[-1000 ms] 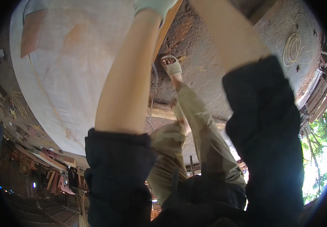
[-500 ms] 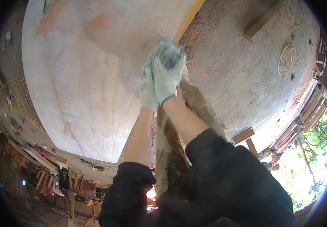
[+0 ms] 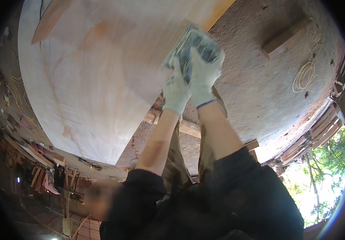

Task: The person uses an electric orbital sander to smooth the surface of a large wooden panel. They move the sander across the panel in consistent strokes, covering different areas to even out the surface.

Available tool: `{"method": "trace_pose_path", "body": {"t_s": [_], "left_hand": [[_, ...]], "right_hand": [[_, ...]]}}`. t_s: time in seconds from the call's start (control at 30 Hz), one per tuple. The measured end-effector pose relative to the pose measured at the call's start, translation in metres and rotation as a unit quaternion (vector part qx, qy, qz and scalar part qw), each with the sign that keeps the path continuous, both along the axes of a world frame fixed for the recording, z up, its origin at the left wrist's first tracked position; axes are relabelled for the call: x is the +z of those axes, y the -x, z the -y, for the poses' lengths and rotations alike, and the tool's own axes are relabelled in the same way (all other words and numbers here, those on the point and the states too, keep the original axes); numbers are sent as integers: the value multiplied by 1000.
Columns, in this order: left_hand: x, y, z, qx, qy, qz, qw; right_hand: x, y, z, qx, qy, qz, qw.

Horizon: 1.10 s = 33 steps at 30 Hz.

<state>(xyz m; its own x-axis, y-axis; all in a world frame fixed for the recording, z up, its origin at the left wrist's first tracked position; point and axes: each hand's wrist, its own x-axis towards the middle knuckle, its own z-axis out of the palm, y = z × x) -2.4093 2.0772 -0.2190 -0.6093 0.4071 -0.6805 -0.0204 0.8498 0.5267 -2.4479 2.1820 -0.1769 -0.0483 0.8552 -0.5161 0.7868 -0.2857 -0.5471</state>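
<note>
Both my hands, in pale work gloves, are closed around a dusty, dark power sander (image 3: 196,38) with a flat rectangular base. It sits on the right edge of a large, pale wooden slab (image 3: 96,92). My left hand (image 3: 176,89) grips the side and back of the tool. My right hand (image 3: 205,74) wraps over its body, so part of the sander is hidden under the glove. Motion blurs the tool slightly. An orange-brown patch marks the slab's surface, and its far right edge shows a yellowish strip.
A reddish wood offcut (image 3: 52,22) lies on the slab at the far left, where a thin cord (image 3: 54,90) runs along it. On the rough floor to the right are a wood beam (image 3: 288,38) and a coiled yellow cord (image 3: 305,77). Stacked boards (image 3: 316,136) stand farther right.
My hands have moved with the sander to the right and farther away, along the slab's edge. The view has shifted a little.
</note>
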Motion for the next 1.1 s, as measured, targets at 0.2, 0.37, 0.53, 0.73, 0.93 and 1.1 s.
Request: {"method": "trace_pose_path", "body": {"t_s": [0.2, 0.37, 0.53, 0.73, 0.93, 1.1], "left_hand": [[21, 106, -174, 24, 12, 39, 999], [-6, 136, -276, 177, -192, -10, 965], [-38, 93, -276, 102, -95, -104, 985], [3, 27, -79, 65, -77, 43, 994], [-24, -92, 136, 170, 21, 97, 980], [0, -55, 132, 67, 39, 2, 997]], "right_hand": [[-9, 83, -159, 63, -55, -51, 995], [-62, 123, -296, -19, 98, -274, 957], [-56, 90, -282, 30, 85, -267, 959], [-34, 5, -78, 85, -78, -59, 992], [1, -42, 115, 72, 68, -32, 995], [-8, -37, 132, 38, 75, -16, 996]]}}
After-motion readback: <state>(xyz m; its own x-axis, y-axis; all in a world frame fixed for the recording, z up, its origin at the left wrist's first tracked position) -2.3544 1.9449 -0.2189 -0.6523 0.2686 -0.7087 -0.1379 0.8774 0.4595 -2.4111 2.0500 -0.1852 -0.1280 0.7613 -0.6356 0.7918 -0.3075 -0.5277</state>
